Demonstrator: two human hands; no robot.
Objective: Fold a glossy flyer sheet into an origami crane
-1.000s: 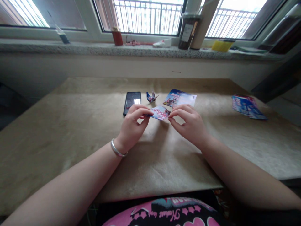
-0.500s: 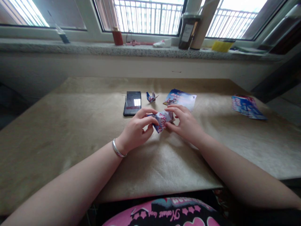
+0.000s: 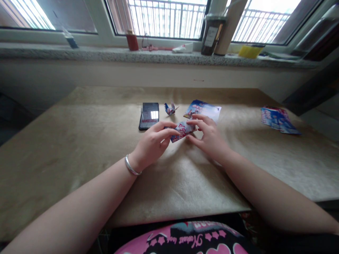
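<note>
Folded paper (image 3: 182,128) is tilting flatter, left hand (image 3: 151,144) and right hand (image 3: 211,137) pinching it, seemingly half-shaped, one finished paper bird (image 3: 170,110) standing at eleven o'clock.

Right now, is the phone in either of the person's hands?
No, the phone lies on the table, while the left hand and right hand both touch the folded paper.
</note>
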